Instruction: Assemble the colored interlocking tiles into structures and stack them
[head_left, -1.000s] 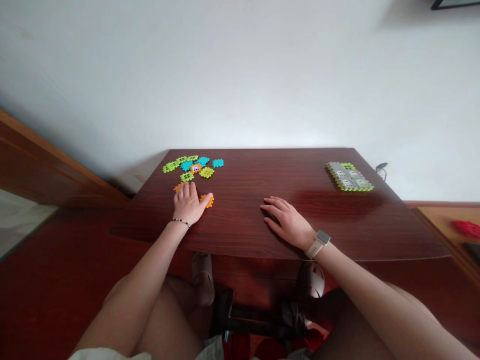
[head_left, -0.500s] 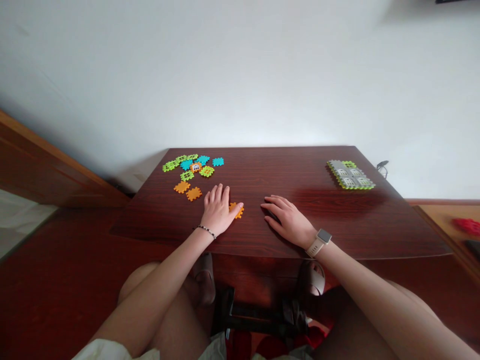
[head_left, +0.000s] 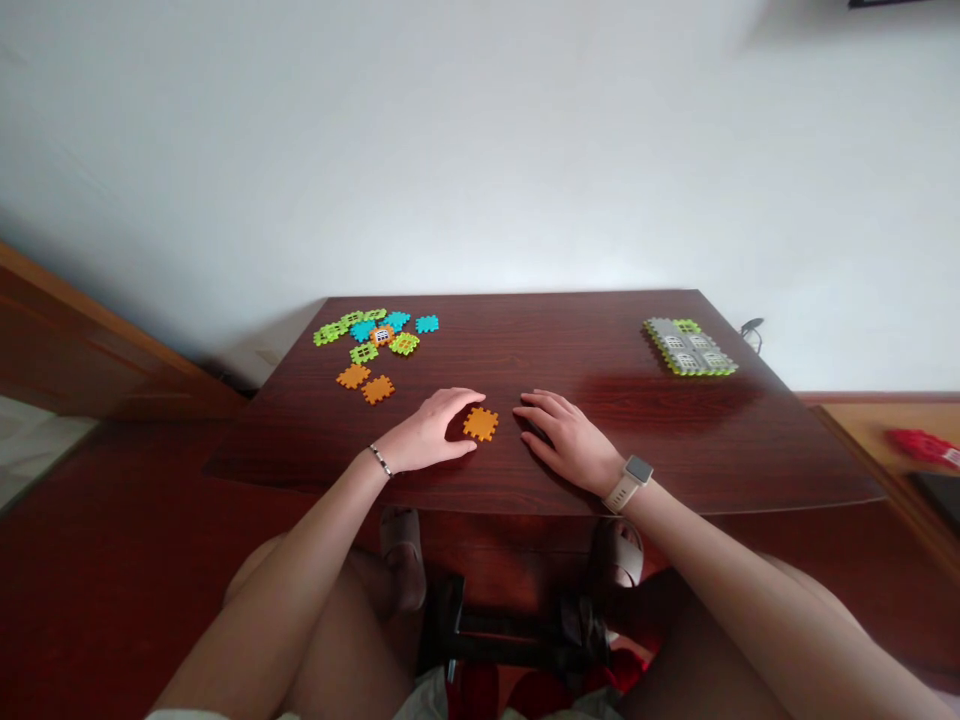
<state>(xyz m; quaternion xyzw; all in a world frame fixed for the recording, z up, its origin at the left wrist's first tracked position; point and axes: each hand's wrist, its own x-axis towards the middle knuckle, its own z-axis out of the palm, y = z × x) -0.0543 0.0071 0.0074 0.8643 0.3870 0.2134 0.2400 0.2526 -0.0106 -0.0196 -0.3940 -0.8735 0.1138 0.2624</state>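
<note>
An orange square puzzle tile (head_left: pixel 481 424) with toothed edges lies flat on the dark wooden table between my hands. My left hand (head_left: pixel 431 432) is just left of it, thumb and fingers apart around its left side; whether a fingertip touches it I cannot tell. On the tile's right, my right hand (head_left: pixel 562 437) rests on the tabletop with fingers spread, holding nothing. Two more orange tiles, a nearer one (head_left: pixel 378 389) and a farther one (head_left: pixel 353 376), lie up and left of my left hand.
Several green window tiles (head_left: pixel 364 353), blue tiles (head_left: pixel 427 324) and an orange tile with a white window (head_left: pixel 382 336) are scattered at the table's far left. Grey and green tiles (head_left: pixel 686 347) sit joined or stacked at the far right. A wall stands behind the table (head_left: pixel 525 340).
My left hand has drawn back off the orange tile and turned sideways, its thumb and fingers parted beside it. The tile now shows fully. My right hand stays about where it was.
</note>
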